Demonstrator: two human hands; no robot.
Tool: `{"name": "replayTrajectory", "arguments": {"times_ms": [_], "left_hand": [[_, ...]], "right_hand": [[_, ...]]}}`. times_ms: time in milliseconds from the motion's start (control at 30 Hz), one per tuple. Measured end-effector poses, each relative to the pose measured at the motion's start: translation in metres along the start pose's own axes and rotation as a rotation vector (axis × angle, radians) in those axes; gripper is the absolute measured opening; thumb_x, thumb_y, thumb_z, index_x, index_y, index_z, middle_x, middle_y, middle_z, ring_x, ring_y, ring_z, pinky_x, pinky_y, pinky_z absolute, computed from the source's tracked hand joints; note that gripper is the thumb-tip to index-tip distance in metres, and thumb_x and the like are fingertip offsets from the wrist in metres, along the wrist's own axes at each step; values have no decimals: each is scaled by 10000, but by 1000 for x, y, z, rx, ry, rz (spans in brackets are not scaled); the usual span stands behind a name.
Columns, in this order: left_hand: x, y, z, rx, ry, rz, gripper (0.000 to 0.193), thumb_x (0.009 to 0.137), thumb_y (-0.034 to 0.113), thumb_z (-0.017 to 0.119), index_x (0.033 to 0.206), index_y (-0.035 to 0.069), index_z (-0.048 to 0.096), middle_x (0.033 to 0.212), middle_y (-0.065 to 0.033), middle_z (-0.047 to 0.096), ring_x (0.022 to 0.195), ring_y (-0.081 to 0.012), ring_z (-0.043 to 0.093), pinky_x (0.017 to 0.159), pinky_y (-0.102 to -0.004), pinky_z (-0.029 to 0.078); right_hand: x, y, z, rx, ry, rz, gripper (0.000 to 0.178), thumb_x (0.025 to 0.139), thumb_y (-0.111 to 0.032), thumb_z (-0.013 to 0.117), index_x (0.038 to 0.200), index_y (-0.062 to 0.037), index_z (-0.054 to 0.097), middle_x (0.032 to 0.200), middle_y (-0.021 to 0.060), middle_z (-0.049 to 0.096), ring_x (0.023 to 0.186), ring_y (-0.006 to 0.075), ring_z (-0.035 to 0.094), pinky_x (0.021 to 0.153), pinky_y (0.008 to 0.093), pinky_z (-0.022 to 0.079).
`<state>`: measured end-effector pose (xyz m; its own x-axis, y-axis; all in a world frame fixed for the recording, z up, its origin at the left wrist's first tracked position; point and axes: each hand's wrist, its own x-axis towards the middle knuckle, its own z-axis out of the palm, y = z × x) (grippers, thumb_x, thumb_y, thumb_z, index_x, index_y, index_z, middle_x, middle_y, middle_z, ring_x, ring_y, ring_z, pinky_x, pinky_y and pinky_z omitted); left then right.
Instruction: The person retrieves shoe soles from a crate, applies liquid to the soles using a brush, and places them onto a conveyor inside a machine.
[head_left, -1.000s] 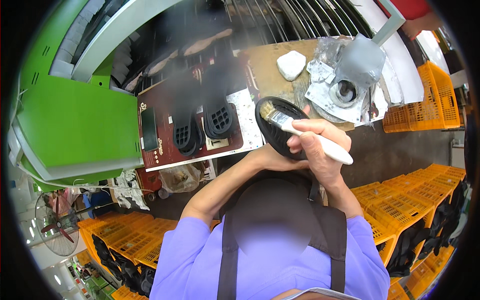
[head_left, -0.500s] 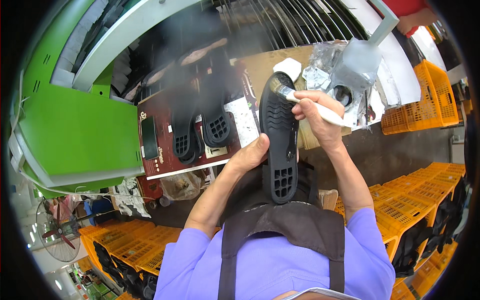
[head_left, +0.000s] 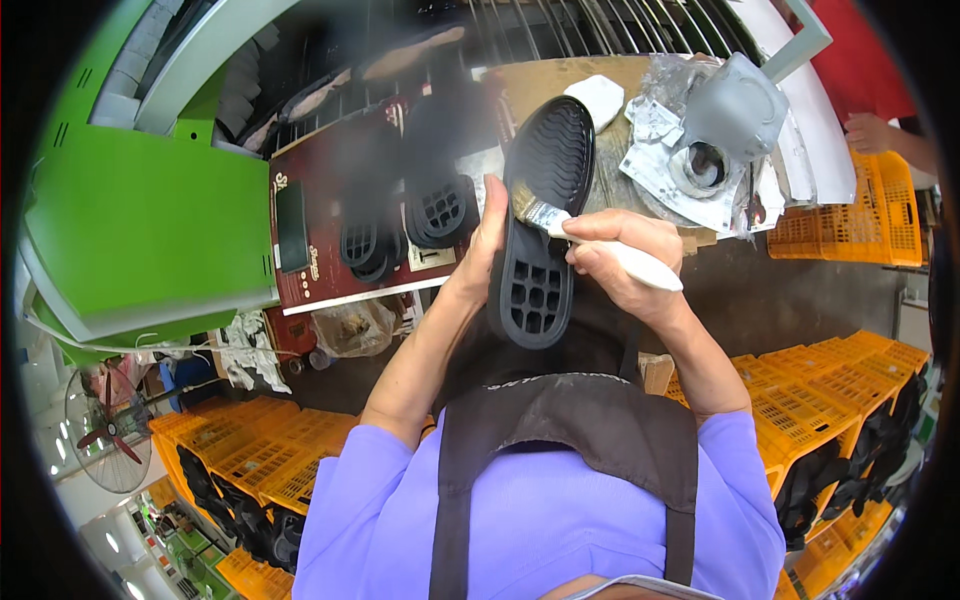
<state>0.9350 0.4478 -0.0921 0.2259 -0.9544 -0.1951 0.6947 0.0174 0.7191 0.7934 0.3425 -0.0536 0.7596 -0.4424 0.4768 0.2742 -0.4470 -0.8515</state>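
Observation:
A black shoe sole is held up in front of me, its wavy tread end away from me and its square-celled heel end near my apron. My left hand grips its left edge, thumb up along the side and the other fingers hidden beneath. In my right hand is a white-handled paintbrush. Its bristles press on the middle of the sole, just beyond the heel cells. The tread looks wet and shiny. More black soles lie on a dark red board to the left.
A grey container and an open pot stand on plastic and papers at the right. Green machinery fills the left. Orange crates line both sides behind. At the far right, another person's hand is near an orange crate.
The brush has moved from the far toe end down to the sole's middle. The sole is lifted and tilted, its heel farther from my apron. Another person's hand has come lower at the right.

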Motion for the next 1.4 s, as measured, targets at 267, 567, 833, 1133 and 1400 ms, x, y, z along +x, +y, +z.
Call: {"name": "replayTrajectory", "arguments": {"times_ms": [267,567,833,1133,1400], "left_hand": [[3,11,-8,-56,-23,-5,742,928,656,206,1096,20,549,827,-96,626,724,-158,618,646,-279,521],[-4,14,-10,-180,137,-63,661,926,618,350,1155,31,550,932,-83,622,764,-160,629,664,-296,544],[-28,25,9,-589,5,-456,405,952,365,487,1079,-4,597,974,-151,671,808,-215,672,732,-336,570],[-28,17,-4,-486,51,-744,248,917,234,582,1039,27,641,952,-99,688,820,-139,671,734,-263,561],[-30,10,-9,-134,-151,-624,327,900,292,596,957,-29,618,828,-142,676,695,-213,664,704,-329,583]], "right_hand": [[-7,-18,4,26,-81,30,184,785,-115,731,896,20,673,801,140,691,668,216,680,589,275,517],[-2,-44,-3,127,-200,106,191,753,-87,729,906,17,680,819,130,698,677,215,684,604,283,521],[19,-46,-15,349,-342,74,260,746,-165,728,898,43,694,752,141,677,625,219,663,571,286,512],[41,-22,-14,529,-569,-85,266,742,-184,756,855,47,687,692,124,668,594,218,652,547,294,516],[73,-2,-21,603,-929,-90,185,762,-55,746,898,55,687,814,163,685,708,247,666,658,330,518]]}}
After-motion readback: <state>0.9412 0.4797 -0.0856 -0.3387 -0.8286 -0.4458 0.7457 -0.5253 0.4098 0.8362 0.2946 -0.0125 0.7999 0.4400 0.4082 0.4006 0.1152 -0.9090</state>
